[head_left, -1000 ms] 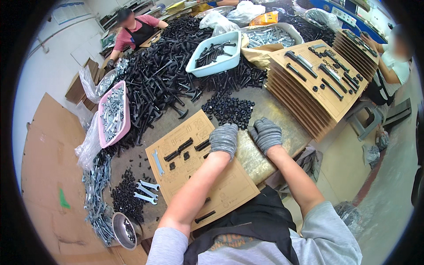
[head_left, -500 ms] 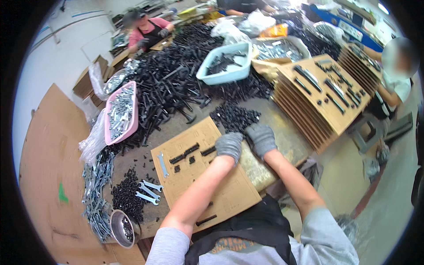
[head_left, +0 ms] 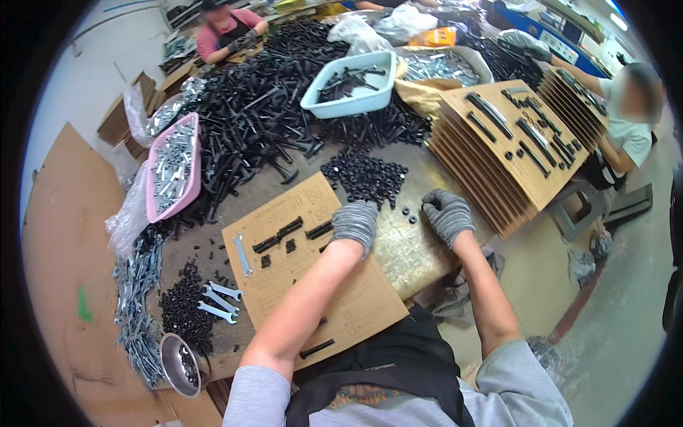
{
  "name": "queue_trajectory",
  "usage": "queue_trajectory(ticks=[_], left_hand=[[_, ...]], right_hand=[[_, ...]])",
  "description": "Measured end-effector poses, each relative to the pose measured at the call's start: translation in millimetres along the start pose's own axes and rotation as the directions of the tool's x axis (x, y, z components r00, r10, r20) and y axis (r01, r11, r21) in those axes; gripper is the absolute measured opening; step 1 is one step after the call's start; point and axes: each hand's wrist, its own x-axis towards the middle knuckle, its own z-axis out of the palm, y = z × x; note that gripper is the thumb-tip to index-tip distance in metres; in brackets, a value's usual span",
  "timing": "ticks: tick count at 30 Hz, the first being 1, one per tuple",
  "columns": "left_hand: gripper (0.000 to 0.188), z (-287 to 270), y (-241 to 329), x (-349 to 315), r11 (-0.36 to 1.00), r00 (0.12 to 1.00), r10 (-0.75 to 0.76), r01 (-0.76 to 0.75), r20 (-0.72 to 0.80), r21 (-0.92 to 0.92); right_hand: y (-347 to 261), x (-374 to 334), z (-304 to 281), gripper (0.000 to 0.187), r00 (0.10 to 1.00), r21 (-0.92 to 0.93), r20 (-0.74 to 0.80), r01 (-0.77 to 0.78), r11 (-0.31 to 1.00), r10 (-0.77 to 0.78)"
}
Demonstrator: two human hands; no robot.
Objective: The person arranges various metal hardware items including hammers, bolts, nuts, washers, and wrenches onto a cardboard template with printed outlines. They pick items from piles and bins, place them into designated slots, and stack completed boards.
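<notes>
My left hand, in a grey knit glove, is closed over the right edge of a printed cardboard sheet. Whatever its fingers hold is hidden. To the right, my right hand is curled closed above the metal tabletop, its contents hidden too. A few loose black nuts lie between my hands. Just beyond them is a heap of black nuts. On the sheet rest an open-end wrench, black bolts, two small dark clusters of parts and another black bolt near the front edge.
Three wrenches lie beside a heap of small black screws. A metal bowl stands front left. Behind are a pink tray, a blue tray and piled black bolts. Stacked cardboard stands right. Two co-workers sit nearby.
My right hand has moved right, away from the nut heap, and several loose nuts now show between my hands. My left hand has shifted slightly left. The whole view has shifted a little.
</notes>
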Motion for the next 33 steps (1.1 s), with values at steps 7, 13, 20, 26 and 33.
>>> queue_trajectory(ticks=[7, 13, 20, 26, 33], left_hand=[[0.021, -6, 30, 0, 0.996, 0.996, 0.042, -0.034, 0.082, -0.088], [0.033, 11, 37, 0, 0.917, 0.985, 0.085, -0.137, -0.153, -0.375], [0.026, 8, 42, 19, 0.935, 0.990, 0.139, -0.132, -0.001, -0.330], [0.022, -2, 31, 19, 0.945, 0.992, 0.103, -0.075, 0.074, -0.318], [0.026, -48, -109, 7, 0.942, 0.974, -0.197, 0.156, -0.112, -0.297]], right_hand=[[-6, -12, -8, 0.021, 0.987, -0.288, 0.137, 0.121, 0.950, -0.084], [-18, -9, -9, 0.028, 0.941, -0.179, 0.291, 0.233, 0.956, -0.175], [-12, -8, 7, 0.019, 0.954, -0.346, 0.243, 0.253, 0.904, -0.175], [-25, 2, -3, 0.020, 0.940, -0.308, 0.333, 0.184, 0.933, -0.075], [-86, 36, 33, 0.025, 0.935, 0.216, 0.314, 0.097, 0.972, -0.163]])
